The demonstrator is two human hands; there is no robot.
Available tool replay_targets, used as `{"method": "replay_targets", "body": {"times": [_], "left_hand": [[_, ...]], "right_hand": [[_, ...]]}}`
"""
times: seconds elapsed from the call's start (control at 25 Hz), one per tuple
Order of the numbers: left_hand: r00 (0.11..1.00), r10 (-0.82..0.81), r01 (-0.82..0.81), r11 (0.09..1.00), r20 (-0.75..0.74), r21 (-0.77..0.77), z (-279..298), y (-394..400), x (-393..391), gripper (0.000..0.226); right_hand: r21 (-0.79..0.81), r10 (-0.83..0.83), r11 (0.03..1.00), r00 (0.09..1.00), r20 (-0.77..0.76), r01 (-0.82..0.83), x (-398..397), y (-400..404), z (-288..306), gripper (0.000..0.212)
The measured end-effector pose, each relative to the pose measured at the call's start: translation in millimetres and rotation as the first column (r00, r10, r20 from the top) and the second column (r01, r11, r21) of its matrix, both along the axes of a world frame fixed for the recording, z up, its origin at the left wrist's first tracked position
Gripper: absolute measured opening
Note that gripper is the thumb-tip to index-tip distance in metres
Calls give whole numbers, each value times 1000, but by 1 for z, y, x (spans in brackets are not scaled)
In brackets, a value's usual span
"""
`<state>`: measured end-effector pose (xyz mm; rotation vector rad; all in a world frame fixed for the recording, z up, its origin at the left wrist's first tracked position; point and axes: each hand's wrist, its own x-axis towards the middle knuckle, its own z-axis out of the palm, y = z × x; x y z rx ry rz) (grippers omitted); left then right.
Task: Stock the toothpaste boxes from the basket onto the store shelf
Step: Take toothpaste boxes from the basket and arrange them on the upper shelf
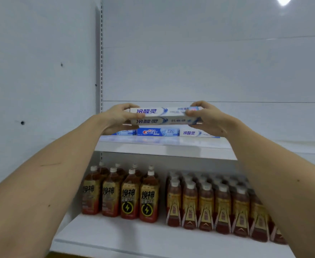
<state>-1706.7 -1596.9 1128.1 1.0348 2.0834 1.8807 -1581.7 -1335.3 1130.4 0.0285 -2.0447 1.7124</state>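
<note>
A long white and blue toothpaste box [164, 116] hangs level above the upper shelf [164, 148], held at both ends. My left hand [118, 118] grips its left end and my right hand [209, 118] grips its right end. Below it, lying on the shelf in a row, are a blue Crest box [157, 132], a white and blue box [195, 133] to its right and a partly hidden box [125, 132] to its left. The basket is out of view.
The lower shelf [115, 237] carries brown drink bottles with gold labels [130, 198] at left and several rows of smaller red-brown bottles [218, 203] at right. A white wall panel [41, 81] and slotted upright [101, 53] bound the shelves on the left.
</note>
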Motion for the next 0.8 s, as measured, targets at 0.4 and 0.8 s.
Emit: {"method": "replay_targets", "body": {"times": [0.4,0.8], "left_hand": [[811,-25,-222,912,-585,-346,0,181,2,54],[732,-164,-365,725,-661,-584,22,423,-10,50]], "right_hand": [[876,-557,441,825,97,194,41,140,8,51],[924,-617,380,758,214,49,15,366,44,45]]}}
